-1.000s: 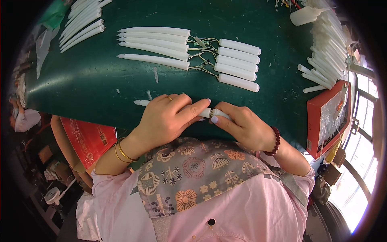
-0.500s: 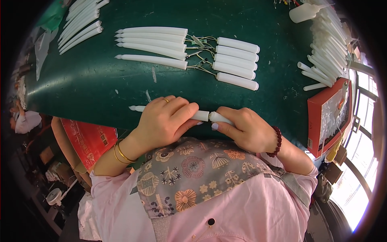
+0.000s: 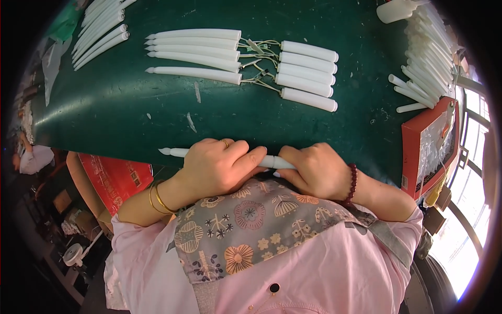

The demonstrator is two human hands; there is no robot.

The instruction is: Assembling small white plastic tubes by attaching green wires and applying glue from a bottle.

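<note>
A white electric taper candle [image 3: 177, 152] lies across both hands at the table's near edge, its pointed flame tip to the left. My left hand [image 3: 215, 166] wraps its long shaft. My right hand [image 3: 316, 170] grips the short white base piece [image 3: 285, 163], whose right end is hidden in my palm. Shaft and base meet between my hands, with only a thin seam showing. Farther off lies a row of candle shafts [image 3: 193, 56], joined by thin wires [image 3: 259, 52] to separate white base tubes [image 3: 306, 81].
More white candle pieces [image 3: 99, 36] lie at the far left of the green table [image 3: 125, 110]. A pile of white tubes [image 3: 429, 68] fills the right side, with a white squeeze bottle [image 3: 392, 11] behind and a red box [image 3: 426, 149] nearer. A red carton [image 3: 115, 183] stands lower left.
The gap between shaft and base has closed to a seam. Both hands and the candle have come slightly nearer to my body.
</note>
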